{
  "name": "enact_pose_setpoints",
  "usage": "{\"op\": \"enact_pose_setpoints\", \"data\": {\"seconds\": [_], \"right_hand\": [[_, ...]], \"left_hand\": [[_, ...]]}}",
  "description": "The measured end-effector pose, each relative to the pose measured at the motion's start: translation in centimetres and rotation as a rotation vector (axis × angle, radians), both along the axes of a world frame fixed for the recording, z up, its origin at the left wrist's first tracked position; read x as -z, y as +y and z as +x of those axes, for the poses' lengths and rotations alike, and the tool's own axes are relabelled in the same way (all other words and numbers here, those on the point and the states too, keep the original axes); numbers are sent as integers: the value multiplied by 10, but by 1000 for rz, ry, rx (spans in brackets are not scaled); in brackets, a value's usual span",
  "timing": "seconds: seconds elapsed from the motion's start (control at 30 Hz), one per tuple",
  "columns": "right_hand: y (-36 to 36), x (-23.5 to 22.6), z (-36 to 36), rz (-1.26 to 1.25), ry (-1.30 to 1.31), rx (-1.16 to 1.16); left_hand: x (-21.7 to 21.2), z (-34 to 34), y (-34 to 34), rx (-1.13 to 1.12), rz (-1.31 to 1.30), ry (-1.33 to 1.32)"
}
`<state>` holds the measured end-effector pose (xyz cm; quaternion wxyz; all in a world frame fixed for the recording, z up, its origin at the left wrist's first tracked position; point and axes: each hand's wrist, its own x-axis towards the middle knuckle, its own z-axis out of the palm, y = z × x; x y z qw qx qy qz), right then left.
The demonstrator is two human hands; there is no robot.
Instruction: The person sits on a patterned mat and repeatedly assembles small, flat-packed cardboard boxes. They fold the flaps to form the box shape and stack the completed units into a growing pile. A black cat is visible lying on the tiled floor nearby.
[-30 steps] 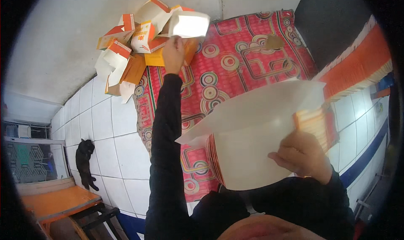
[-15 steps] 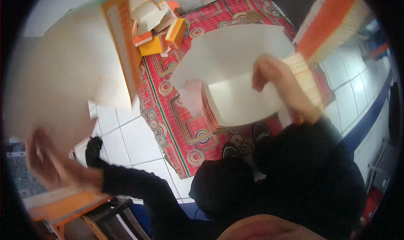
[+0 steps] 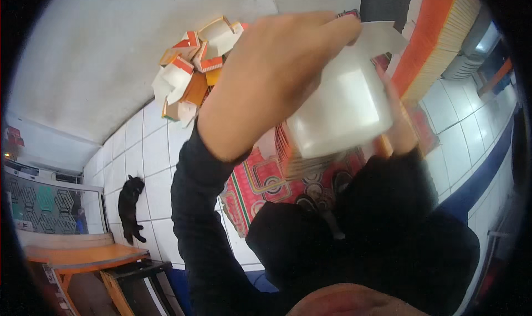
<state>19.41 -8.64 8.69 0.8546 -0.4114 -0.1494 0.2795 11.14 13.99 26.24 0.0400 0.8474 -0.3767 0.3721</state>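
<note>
My left hand (image 3: 271,77) reaches across the front of the view, its fingers pressed together at the upper edge of a white-faced cardboard carton (image 3: 343,111). The carton's pale inner side faces me and bends glossily between my hands. Along its right side is my right hand (image 3: 402,130), smeared by motion, with most of its fingers hidden. Below the carton lies a stack of flat carton blanks (image 3: 285,152) with reddish edges. My left hand and forearm cover part of the carton and the mat.
Several folded orange-and-white cartons (image 3: 194,66) lie heaped by the wall. A tall stack of orange and yellow blanks (image 3: 432,44) rises at the far right. A black cat (image 3: 130,205) lies on the white tiles, near an orange bench (image 3: 88,256). The patterned red mat (image 3: 249,197) is below me.
My left hand has swung from the far left over to the carton in the middle. The blurred orange-edged carton beside it has gone from there, and the heap by the wall shows more cartons.
</note>
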Motion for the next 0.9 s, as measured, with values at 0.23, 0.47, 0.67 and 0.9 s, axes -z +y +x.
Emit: {"op": "enact_pose_setpoints", "data": {"seconds": [0.23,0.47,0.67,0.9], "right_hand": [[4,-3,-11,-246,16,85],[-4,19,6,-565,-131,226],[8,-2,-4,-701,-204,239],[15,6,3,-527,-107,300]], "left_hand": [[33,46,24,45,58,-63],[107,-14,34,-192,-842,-223],[166,-53,19,-309,-1810,640],[233,-50,20,-213,-1430,557]]}}
